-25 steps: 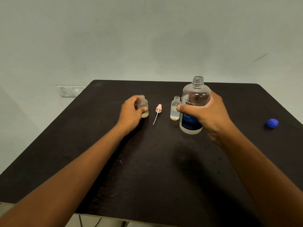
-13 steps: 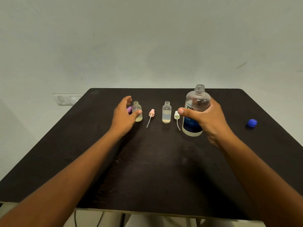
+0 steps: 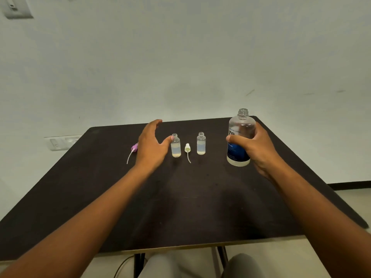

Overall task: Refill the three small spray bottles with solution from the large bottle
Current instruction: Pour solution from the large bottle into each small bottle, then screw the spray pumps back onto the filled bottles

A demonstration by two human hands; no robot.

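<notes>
Right hand (image 3: 259,151) has a full grip on large bottle (image 3: 240,141), uncapped, upright on desk (image 3: 180,207). Left hand (image 3: 150,147) spread, holding nothing, thumb touching one small bottle (image 3: 176,145). Second small bottle (image 3: 201,143) stands beside a white sprayer (image 3: 187,150); purple sprayer (image 3: 134,147) lies left.

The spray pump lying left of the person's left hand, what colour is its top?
Purple spray pump, with a white tube; head view.
</notes>
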